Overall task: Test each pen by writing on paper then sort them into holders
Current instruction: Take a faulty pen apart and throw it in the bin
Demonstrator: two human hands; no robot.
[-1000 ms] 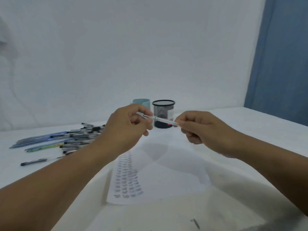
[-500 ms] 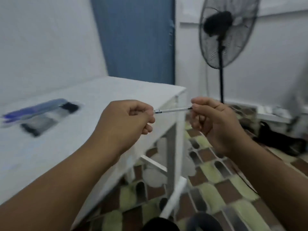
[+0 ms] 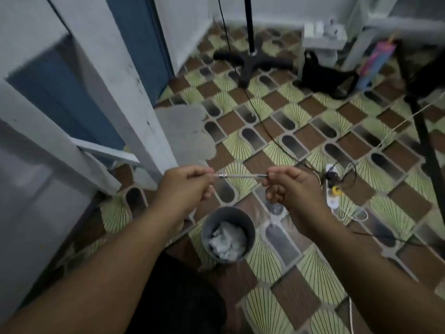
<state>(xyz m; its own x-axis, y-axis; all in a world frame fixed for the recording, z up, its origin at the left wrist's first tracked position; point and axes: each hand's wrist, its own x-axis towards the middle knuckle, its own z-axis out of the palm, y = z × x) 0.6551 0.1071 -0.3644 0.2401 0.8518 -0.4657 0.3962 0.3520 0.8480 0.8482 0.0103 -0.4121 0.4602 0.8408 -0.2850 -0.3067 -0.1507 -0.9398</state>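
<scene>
A thin clear pen [image 3: 240, 175] lies level between my two hands, above the tiled floor. My left hand [image 3: 185, 189] pinches its left end, fingers curled. My right hand [image 3: 293, 189] pinches the right end, fingers curled too. Both hands hover above and behind a grey waste bin [image 3: 227, 233] that holds crumpled white paper. The paper sheet, the pen pile and the holders are out of view.
The white table's leg [image 3: 134, 112] and frame stand at the left. A fan stand [image 3: 250, 56] rises at the back, its cable crossing the floor. A white power strip [image 3: 333, 189] with plugs lies right of my hands. A black bag [image 3: 325, 80] sits further back.
My view has swung from the tabletop to the right and down to the floor. Both hands have kept hold of the pen and now hang over the waste bin.
</scene>
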